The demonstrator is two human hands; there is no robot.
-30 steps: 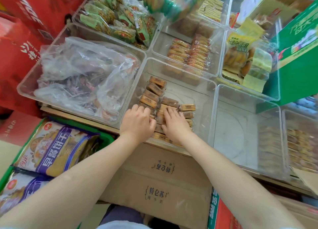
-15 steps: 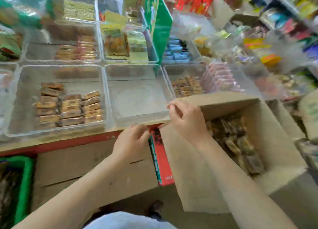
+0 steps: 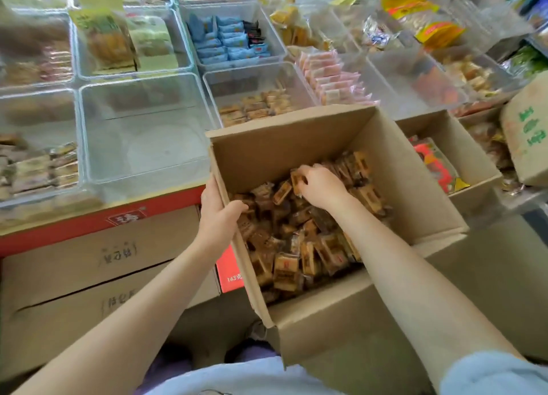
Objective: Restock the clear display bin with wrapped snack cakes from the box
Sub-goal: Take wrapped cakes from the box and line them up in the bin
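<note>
Cardboard box (image 3: 406, 169) holds the wrapped snack cakes (image 3: 296, 246); the right hand (image 3: 321, 187) grasps cakes inside it, the left hand (image 3: 218, 213) grips its left wall, the clear bin (image 3: 142, 130) just left.

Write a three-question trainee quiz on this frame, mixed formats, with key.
1. True or false: the left hand grips the wall of the cardboard box.
2. The right hand is: A) in the empty clear bin B) on the snack cakes in the box C) idle.
3. Fill in: the blue packets lie in a clear ____.

Key: 1 true; 2 B; 3 bin.
</note>
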